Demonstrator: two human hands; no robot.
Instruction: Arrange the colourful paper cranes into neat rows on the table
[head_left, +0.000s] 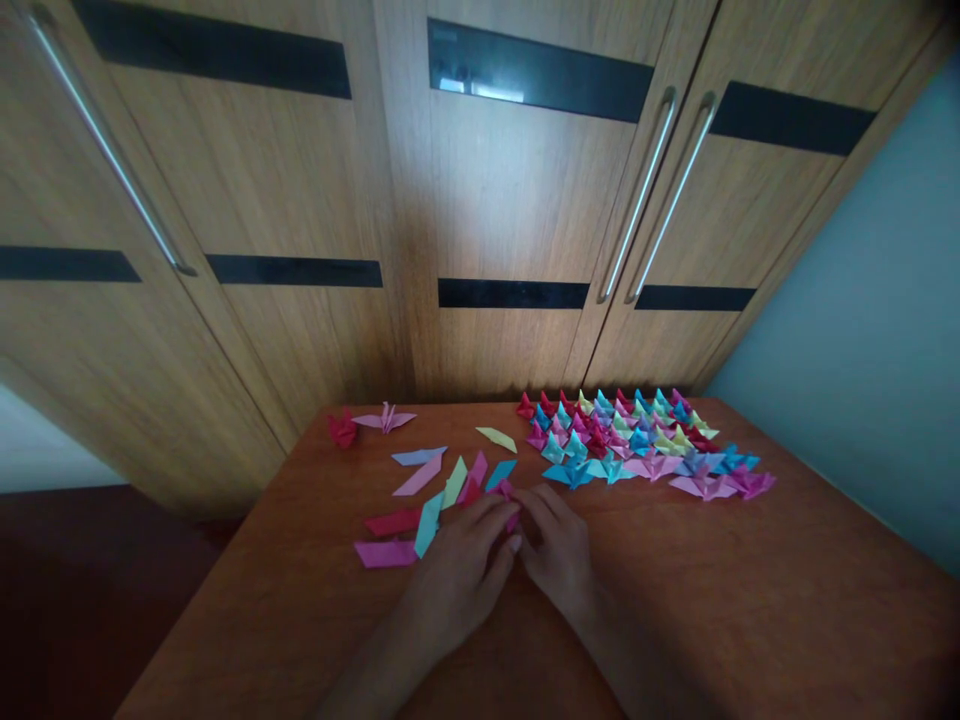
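Observation:
Both my left hand (469, 560) and my right hand (556, 540) are closed on a small magenta folded paper piece (510, 505) at the middle of the table. Fingers cover most of it, so its full shape is hidden. Just left of and beyond my left hand lie several flat folded paper strips with slanted ends: a magenta strip (385, 554), a red strip (394, 521), a turquoise strip (428, 524), a pale green strip (454, 483) and a blue strip (500, 475) among them.
Rows of colourful origami cranes (622, 440) stand at the back right of the wooden table (697, 600). A pink crane (385, 418) and a red folded paper flower (343, 430) sit at the back left. Behind rises a wooden wardrobe (510, 200); a pale wall (862, 330) is at the right.

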